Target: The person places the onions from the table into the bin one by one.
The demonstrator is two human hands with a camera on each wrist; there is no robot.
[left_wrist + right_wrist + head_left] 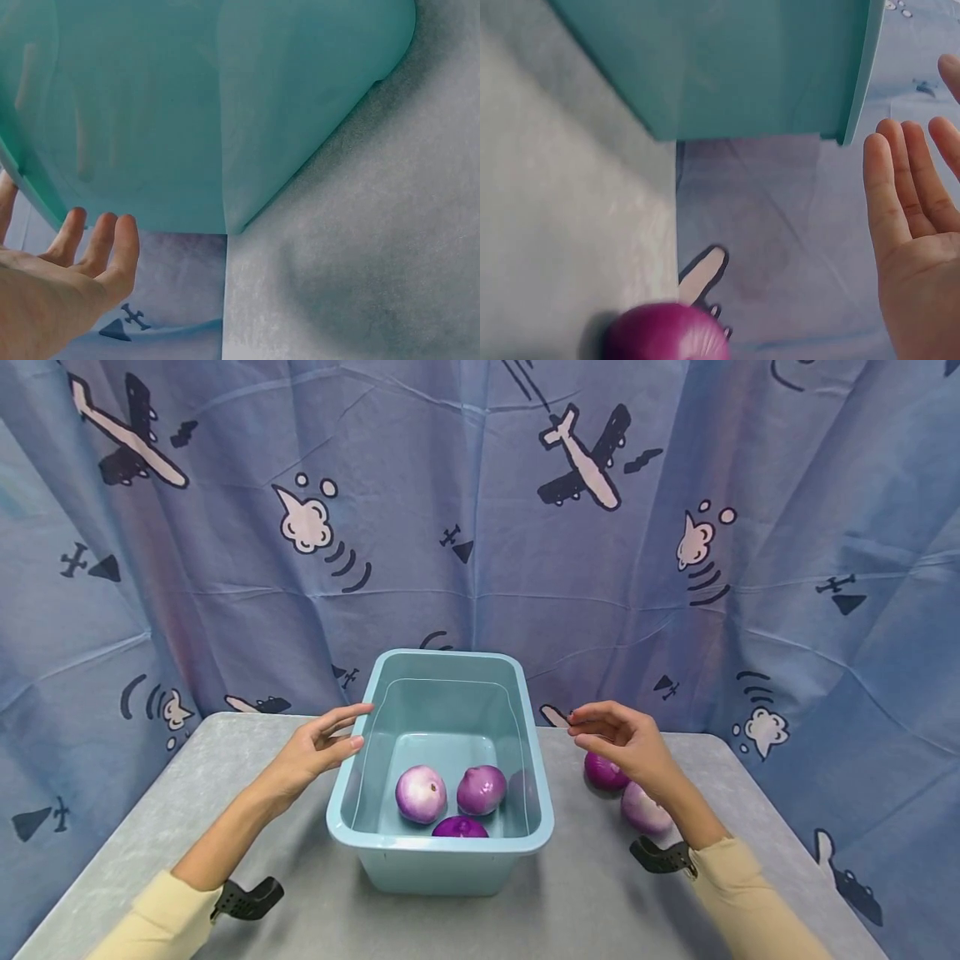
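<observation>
A blue-green plastic basin [442,843] stands on the table with three purple onions inside: a pale one [421,794], a mid-purple one [482,790] and a dark one [460,827] partly hidden by the front rim. My left hand [311,756] is at the basin's left rim, its fingers extended and its fingertips right at the edge. To the right of the basin, my right hand [622,742] hovers with relaxed fingers and nothing in them. Below it on the table lie a dark purple onion [604,772] and a paler onion [645,810], both partly covered by that hand and wrist.
The grey table [285,877] ends at a back edge just behind the basin. A blue curtain [480,527] with airplane prints hangs behind it and along both sides. Each wrist wears a black band, the left band [251,898] and right band [660,855].
</observation>
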